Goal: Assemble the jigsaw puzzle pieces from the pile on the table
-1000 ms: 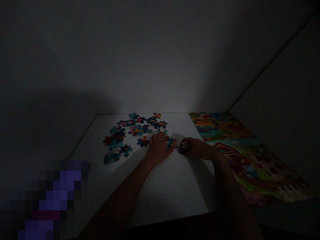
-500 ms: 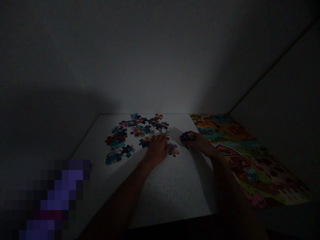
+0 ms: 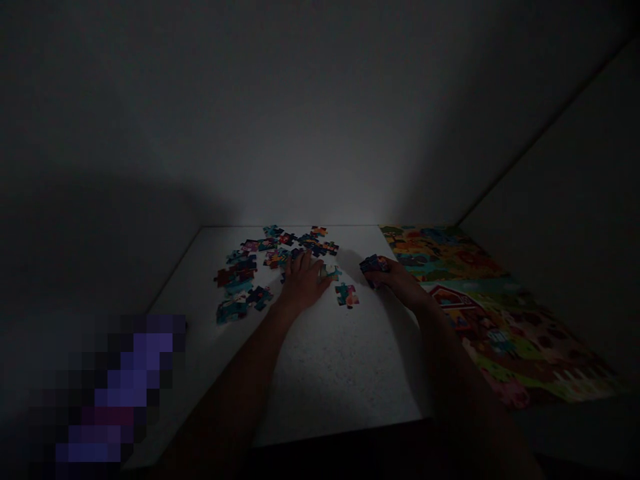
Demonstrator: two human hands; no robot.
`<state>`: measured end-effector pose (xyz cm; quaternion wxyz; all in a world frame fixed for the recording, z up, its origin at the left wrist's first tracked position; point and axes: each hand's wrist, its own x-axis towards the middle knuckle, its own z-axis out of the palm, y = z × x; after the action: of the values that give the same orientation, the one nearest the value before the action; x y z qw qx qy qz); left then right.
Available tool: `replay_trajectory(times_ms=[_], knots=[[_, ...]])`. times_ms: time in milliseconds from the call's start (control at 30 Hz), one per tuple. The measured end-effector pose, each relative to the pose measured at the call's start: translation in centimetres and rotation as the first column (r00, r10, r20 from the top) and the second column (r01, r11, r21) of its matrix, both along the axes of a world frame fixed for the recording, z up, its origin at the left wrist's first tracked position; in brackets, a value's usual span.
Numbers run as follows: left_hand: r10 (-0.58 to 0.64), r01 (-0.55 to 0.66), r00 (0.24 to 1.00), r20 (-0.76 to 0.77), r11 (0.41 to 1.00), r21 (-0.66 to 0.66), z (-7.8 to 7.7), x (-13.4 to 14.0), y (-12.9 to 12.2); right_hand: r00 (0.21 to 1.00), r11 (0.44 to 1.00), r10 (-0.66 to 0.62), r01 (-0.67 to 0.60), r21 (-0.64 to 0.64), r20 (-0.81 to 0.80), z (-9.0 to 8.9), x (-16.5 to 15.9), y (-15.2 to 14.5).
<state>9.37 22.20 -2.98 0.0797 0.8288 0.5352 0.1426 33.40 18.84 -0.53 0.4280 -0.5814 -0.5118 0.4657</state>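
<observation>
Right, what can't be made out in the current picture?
All in the head view:
- What lies under the left hand: its palm and fingers cover it.
- How many puzzle pieces the right hand holds: its fingers and the dim light hide this.
- What the purple shape is: coarse pixel blocks obscure it.
- Both elbows: darkness hides them.

The left hand (image 3: 303, 291) partly covers some puzzle pieces (image 3: 330, 272), and pixelation blurs a purple shape (image 3: 131, 377) beyond recognition.

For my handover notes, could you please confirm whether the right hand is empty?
No, the right hand holds dark puzzle pieces.
</observation>
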Motion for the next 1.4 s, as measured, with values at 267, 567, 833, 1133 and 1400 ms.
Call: replay_trajectory(times_ms=[267,567,833,1133,1400], knots=[[-0.030,0.030,0.998,0.062,1.000,-0.003,0.4,-0.4,0.0,0.998,1.000,-0.022,0.021,-0.012,-0.053,0.0,0.0,0.1],[-0.023,0.026,0.972,0.235,1.000,-0.010,0.4,-1.1,-0.2,0.996,1.000,0.005,-0.007,-0.026,-0.095,-0.3,-0.3,0.2],[0.103,0.068,0.590,0.801,0.982,-0.177,1.2,1.3,-1.2,0.946,0.994,0.114,-0.108,0.036,-0.303,0.4,-3.2,-0.3],[0.281,0.224,0.214,0.935,0.918,-0.327,0.9,3.0,-2.2,0.927,0.996,0.081,-0.087,0.002,-0.366,0.5,-3.2,-0.4],[0.355,0.331,0.145,0.924,0.862,-0.383,0.7,3.0,-2.6,0.938,0.976,0.139,-0.184,-0.118,-0.316,0.6,-3.1,-0.7]])
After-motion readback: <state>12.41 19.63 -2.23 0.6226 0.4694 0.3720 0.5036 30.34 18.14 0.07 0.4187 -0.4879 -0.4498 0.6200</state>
